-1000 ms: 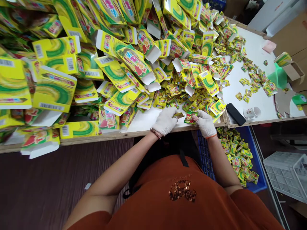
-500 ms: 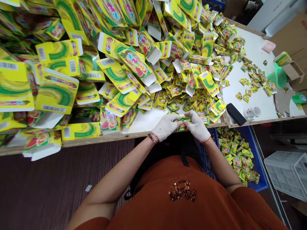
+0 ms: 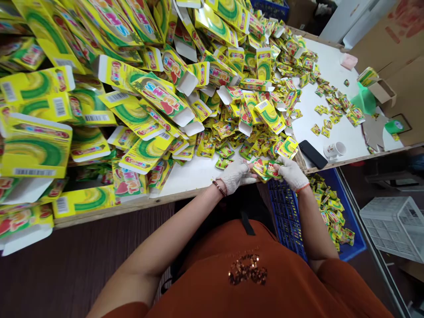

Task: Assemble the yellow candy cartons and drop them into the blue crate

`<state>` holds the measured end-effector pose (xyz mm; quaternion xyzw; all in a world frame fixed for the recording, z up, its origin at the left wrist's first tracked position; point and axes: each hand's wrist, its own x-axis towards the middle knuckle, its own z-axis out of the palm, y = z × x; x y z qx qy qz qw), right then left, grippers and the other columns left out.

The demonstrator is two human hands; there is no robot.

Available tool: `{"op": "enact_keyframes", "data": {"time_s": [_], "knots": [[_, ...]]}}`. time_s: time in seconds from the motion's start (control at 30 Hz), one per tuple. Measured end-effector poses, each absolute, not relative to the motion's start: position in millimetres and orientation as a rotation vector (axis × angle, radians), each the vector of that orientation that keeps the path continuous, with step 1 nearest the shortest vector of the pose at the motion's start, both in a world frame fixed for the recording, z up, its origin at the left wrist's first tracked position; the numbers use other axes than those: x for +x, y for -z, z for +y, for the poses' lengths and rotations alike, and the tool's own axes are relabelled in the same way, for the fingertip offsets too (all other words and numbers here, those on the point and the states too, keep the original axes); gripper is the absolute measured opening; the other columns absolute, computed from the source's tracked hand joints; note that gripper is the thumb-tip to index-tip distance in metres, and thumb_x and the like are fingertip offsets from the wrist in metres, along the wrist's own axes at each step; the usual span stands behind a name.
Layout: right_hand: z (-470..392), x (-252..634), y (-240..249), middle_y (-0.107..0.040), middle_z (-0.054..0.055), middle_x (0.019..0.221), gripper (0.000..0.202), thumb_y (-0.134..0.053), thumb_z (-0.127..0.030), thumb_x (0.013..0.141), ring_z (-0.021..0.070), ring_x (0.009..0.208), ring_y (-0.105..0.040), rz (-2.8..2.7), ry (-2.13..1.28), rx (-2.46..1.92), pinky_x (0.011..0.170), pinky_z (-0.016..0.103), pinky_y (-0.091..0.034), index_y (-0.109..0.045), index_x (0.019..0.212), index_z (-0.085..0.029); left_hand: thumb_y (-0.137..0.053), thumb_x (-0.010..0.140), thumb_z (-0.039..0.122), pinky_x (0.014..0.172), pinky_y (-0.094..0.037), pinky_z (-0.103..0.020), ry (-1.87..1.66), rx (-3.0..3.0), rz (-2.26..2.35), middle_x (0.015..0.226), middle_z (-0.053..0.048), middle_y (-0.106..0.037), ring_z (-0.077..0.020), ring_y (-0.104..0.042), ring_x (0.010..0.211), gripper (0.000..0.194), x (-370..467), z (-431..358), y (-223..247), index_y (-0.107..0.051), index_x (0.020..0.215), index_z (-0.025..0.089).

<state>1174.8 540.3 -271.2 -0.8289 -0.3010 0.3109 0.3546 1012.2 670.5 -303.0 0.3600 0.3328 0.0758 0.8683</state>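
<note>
Both hands wear white gloves with bare fingertips at the table's front edge. My left hand [image 3: 236, 176] has its fingers stretched out, palm partly up, beside some small packets [image 3: 260, 167]. On the right, my right hand [image 3: 291, 173] is closed on a small green and yellow packet [image 3: 272, 169]. Small loose packets [image 3: 224, 162] lie on the white table top just beyond my left hand. Behind them is a heap of yellow and green boxes [image 3: 162, 95], many with open flaps, mixed with small packets.
A black phone [image 3: 313, 154], a white cup [image 3: 335, 149] and a green container [image 3: 363, 99] are on the table at the right. Below the edge stands a blue crate [image 3: 356, 251] of packets, with a white crate [image 3: 392, 227] farther right.
My hands have moved apart, and the left has opened from the packet between them. More of the packets now shows between the hands. The view has shifted, so the table things appear farther left.
</note>
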Motion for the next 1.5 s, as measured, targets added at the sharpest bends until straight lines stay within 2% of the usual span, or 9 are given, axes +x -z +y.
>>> {"op": "enact_keyframes", "data": {"time_s": [0.13, 0.3, 0.47, 0.63, 0.8, 1.0, 1.13, 1.27, 1.5], "knots": [[544.6, 1142.3, 275.4, -0.063, 0.000, 0.071, 0.035, -0.066, -0.049, 0.073, 0.0146, 0.055, -0.059, -0.802, -1.129, -1.873, 0.048, 0.026, -0.048, -0.054, 0.090, -0.020, -0.068, 0.076, 0.018, 0.076, -0.058, -0.033, -0.368, 1.243, 0.794, 0.084, -0.001, -0.067, -0.0152, -0.065, 0.072, 0.049, 1004.0, 688.3, 311.0, -0.050, 0.122, 0.016], [557.2, 1133.9, 272.8, -0.069, 0.007, 0.109, 0.040, -0.068, -0.056, 0.079, 0.0208, 0.097, -0.065, -0.948, -0.744, -1.609, 0.082, 0.036, -0.057, -0.057, 0.097, -0.022, -0.055, 0.080, 0.017, 0.103, -0.047, -0.036, -0.393, 1.933, 0.597, 0.122, -0.006, -0.069, -0.0237, -0.062, 0.114, 0.044, 972.9, 723.3, 298.0, -0.065, 0.123, 0.019], [578.7, 1134.5, 278.8, -0.064, 0.003, 0.086, 0.038, -0.068, -0.057, 0.078, 0.0196, 0.081, -0.062, -1.002, -0.648, -1.766, 0.076, 0.035, -0.056, -0.057, 0.089, -0.021, -0.051, 0.088, 0.023, 0.096, -0.047, -0.040, -0.305, 2.433, 0.586, 0.114, -0.010, -0.071, -0.0271, -0.062, 0.109, 0.042, 960.6, 707.7, 278.1, -0.064, 0.128, 0.020], [581.5, 1116.1, 295.3, -0.064, 0.003, 0.088, 0.035, -0.062, -0.054, 0.083, 0.0192, 0.081, -0.061, -0.906, -0.695, -1.748, 0.074, 0.035, -0.056, -0.057, 0.095, -0.021, -0.071, 0.078, 0.044, 0.095, -0.044, -0.048, -0.152, 2.663, 0.925, 0.121, -0.021, -0.064, -0.0369, -0.058, 0.111, 0.078, 950.2, 667.1, 282.6, -0.045, 0.142, 0.009], [575.1, 1117.8, 292.1, -0.067, 0.005, 0.095, 0.032, -0.064, -0.049, 0.083, 0.0209, 0.089, -0.062, -0.984, -0.522, -1.791, 0.081, 0.036, -0.054, -0.061, 0.098, -0.020, -0.064, 0.080, 0.029, 0.091, -0.048, -0.041, -0.195, 2.615, 0.931, 0.119, -0.017, -0.062, -0.0320, -0.060, 0.107, 0.062, 938.6, 671.2, 297.7, -0.050, 0.137, 0.012], [576.8, 1125.1, 273.1, -0.065, 0.000, 0.081, 0.017, -0.059, -0.034, 0.086, 0.0167, 0.078, -0.059, -1.414, -0.802, -1.831, 0.073, 0.028, -0.048, -0.066, 0.088, -0.018, -0.062, 0.078, 0.026, 0.087, -0.048, -0.043, -0.231, 2.752, 0.597, 0.116, -0.014, -0.065, -0.0318, -0.060, 0.107, 0.056, 932.2, 686.2, 292.7, -0.055, 0.132, 0.015], [582.8, 1109.2, 271.0, -0.061, 0.003, 0.079, 0.012, -0.054, -0.022, 0.087, 0.0183, 0.079, -0.056, -1.586, -0.432, -1.914, 0.073, 0.029, -0.045, -0.062, 0.079, -0.020, -0.061, 0.078, 0.027, 0.086, -0.050, -0.042, -0.226, 2.732, 0.563, 0.110, -0.015, -0.066, -0.0311, -0.062, 0.104, 0.049, 934.9, 682.6, 291.6, -0.058, 0.125, 0.013], [585.7, 1091.0, 279.7, -0.061, 0.009, 0.089, 0.015, -0.050, -0.017, 0.089, 0.0233, 0.087, -0.056, -1.685, -0.120, -1.984, 0.078, 0.034, -0.045, -0.065, 0.088, -0.020, -0.062, 0.077, 0.025, 0.092, -0.050, -0.039, -0.307, 2.586, 0.681, 0.112, -0.014, -0.066, -0.0288, -0.062, 0.106, 0.046, 937.5, 673.6, 300.2, -0.058, 0.122, 0.013], [577.3, 1100.7, 279.0, -0.069, 0.008, 0.101, 0.026, -0.056, -0.025, 0.088, 0.0234, 0.094, -0.063, -1.467, -0.283, -1.853, 0.088, 0.037, -0.050, -0.066, 0.112, -0.021, -0.062, 0.078, 0.026, 0.088, -0.050, -0.041, -0.320, 2.587, 0.848, 0.110, -0.016, -0.065, -0.0314, -0.062, 0.103, 0.044, 930.5, 673.1, 296.4, -0.060, 0.119, 0.012]]}}
